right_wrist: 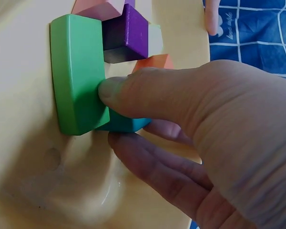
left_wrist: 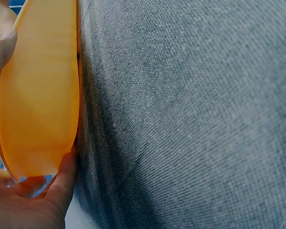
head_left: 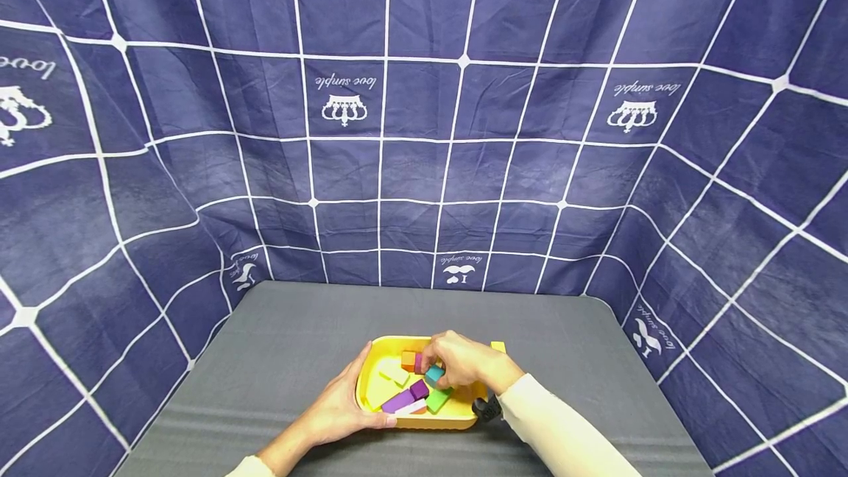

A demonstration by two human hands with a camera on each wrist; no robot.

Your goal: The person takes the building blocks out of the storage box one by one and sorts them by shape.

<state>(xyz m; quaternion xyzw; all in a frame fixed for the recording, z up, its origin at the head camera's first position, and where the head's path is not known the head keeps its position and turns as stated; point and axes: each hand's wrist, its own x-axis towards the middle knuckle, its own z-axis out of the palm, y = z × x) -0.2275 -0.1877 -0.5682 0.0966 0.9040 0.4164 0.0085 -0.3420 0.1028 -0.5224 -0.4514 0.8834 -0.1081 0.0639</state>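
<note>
A yellow plastic tray [head_left: 450, 423] holding several coloured blocks stands on the grey surface. My left hand [head_left: 344, 400] grips its left end, thumb on the near wall and fingers around the side; the yellow wall [left_wrist: 43, 95] fills part of the left wrist view. Inside the tray, my right hand [head_left: 460, 359] pinches a teal block [head_left: 433, 375] between thumb and fingers. In the right wrist view, the thumb also lies against a green block [right_wrist: 78, 76], which partly covers the teal block [right_wrist: 124, 123]. A dark purple block [right_wrist: 128, 36] lies beside the green one.
Also in the tray are an orange block [head_left: 408, 361], a pale yellow block [head_left: 394, 374] and a long purple block [head_left: 397, 402]. A small yellow piece [head_left: 498, 346] shows beyond the right wrist. Blue curtains [head_left: 424, 168] with white lines surround the grey tabletop [head_left: 291, 330].
</note>
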